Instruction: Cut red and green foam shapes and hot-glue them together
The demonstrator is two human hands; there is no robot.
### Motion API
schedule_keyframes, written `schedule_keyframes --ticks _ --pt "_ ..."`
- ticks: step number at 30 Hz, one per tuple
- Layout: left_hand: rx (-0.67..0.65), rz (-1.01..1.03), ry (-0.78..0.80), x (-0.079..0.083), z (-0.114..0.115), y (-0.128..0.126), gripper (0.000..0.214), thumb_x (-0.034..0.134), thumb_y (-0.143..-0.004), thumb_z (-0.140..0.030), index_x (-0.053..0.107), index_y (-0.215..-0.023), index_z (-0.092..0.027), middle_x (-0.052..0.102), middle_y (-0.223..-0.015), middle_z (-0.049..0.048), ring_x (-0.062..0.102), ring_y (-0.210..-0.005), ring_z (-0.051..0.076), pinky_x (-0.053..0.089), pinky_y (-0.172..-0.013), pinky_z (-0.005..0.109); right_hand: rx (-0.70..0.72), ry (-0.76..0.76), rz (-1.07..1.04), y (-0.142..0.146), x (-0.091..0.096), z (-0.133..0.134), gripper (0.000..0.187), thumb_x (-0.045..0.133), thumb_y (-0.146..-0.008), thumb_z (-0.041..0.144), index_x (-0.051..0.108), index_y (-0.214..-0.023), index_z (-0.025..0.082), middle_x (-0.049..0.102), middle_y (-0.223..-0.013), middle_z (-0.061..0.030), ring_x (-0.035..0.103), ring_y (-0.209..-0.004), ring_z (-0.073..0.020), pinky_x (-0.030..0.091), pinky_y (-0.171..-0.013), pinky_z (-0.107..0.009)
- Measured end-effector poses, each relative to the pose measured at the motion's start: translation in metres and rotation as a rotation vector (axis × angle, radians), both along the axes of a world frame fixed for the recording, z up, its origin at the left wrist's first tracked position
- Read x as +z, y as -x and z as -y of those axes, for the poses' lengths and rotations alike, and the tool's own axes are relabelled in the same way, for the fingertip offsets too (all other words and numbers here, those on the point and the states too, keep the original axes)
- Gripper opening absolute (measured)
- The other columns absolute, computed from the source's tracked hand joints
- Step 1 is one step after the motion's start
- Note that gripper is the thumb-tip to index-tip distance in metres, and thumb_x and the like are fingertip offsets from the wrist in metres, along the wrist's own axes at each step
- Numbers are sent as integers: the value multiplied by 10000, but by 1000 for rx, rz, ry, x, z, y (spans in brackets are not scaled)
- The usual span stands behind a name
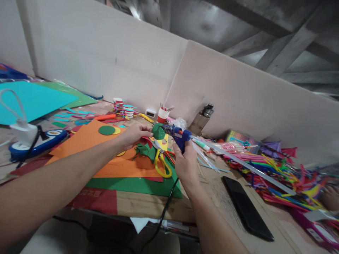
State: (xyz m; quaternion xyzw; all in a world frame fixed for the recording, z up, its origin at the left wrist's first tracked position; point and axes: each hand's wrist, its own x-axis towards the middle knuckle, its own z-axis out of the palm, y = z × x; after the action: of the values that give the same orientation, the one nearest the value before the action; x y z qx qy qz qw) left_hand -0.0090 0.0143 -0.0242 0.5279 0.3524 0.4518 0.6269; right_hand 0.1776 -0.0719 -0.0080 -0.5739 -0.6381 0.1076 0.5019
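In my right hand (186, 162) is a blue hot glue gun (180, 137), a long clear glue stick (246, 164) poking out of its back and a black cord hanging below. My left hand (137, 135) pinches the edge of a small green paper disc (158, 131). The gun's tip is right by the disc; whether they touch I cannot tell. Yellow-handled scissors (162, 165) lie below on orange sheets (106, 167), beside green paper scraps (146, 152). Another green disc (106, 130) lies to the left on the orange paper.
A black phone (246, 208) lies at the right, near a heap of colourful pipe cleaners (280, 173). A blue and white power strip (39, 143) sits left. Striped paper cups (128, 111), a red-and-white cup (162, 115) and a bottle (201, 118) stand along the wall.
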Motion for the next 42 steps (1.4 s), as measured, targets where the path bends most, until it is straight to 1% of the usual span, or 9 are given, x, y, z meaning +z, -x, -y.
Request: schedule_keyframes --ticks 4,7,11,18,24,31,37,42 --pt "-1 5 -4 0 1 0 117 723 -655 -177 623 -696 -133 586 -551 -6 538 -429 78 348 -393 169 1 13 21 0 -1 0 339 520 -891 358 594 -1165 172 682 -1048 -93 611 -927 -240 454 -824 -356" --pt "4 -4 -1 0 0 1 140 740 -649 -194 624 -705 -138 596 -559 -4 536 -427 80 379 -410 178 4 18 28 0 0 1 341 518 -893 357 590 -1172 175 679 -1066 -94 608 -945 -243 449 -839 -360" --pt "-6 4 -6 -1 0 1 139 739 -649 -190 611 -669 -142 601 -547 7 534 -425 84 379 -410 180 1 5 9 -1 0 0 332 518 -890 356 594 -1151 166 684 -1049 -95 614 -928 -244 457 -825 -359" --pt "34 -6 -1 5 2 1 113 725 -649 -167 633 -705 -132 582 -576 -2 547 -438 84 380 -415 179 64 16 37 1 -3 -1 319 531 -881 322 606 -1159 185 684 -1097 -99 614 -973 -251 445 -866 -370" --pt "46 -13 0 6 2 2 137 730 -652 -179 630 -731 -130 584 -581 1 558 -449 92 389 -428 183 30 24 25 -1 -4 -2 341 532 -881 355 600 -1165 181 691 -1073 -98 624 -938 -251 454 -837 -369" --pt "70 45 -16 7 -1 6 160 739 -649 -190 600 -708 -136 576 -553 -5 563 -441 96 380 -410 177 75 35 57 -1 -3 -2 326 544 -867 302 606 -1162 179 695 -1073 -106 622 -966 -256 442 -866 -378" --pt "73 91 -31 7 -5 10 163 752 -645 -175 636 -746 -121 593 -584 -4 563 -456 76 375 -421 165 63 32 84 -2 -3 -2 304 548 -863 316 621 -1132 193 699 -1038 -98 631 -918 -252 458 -811 -363" --pt "61 97 -3 9 -3 10 176 761 -635 -183 636 -742 -120 598 -567 0 553 -444 74 383 -422 165 47 42 71 -3 -3 -2 326 543 -863 294 610 -1163 186 694 -1081 -101 628 -945 -250 454 -828 -363"
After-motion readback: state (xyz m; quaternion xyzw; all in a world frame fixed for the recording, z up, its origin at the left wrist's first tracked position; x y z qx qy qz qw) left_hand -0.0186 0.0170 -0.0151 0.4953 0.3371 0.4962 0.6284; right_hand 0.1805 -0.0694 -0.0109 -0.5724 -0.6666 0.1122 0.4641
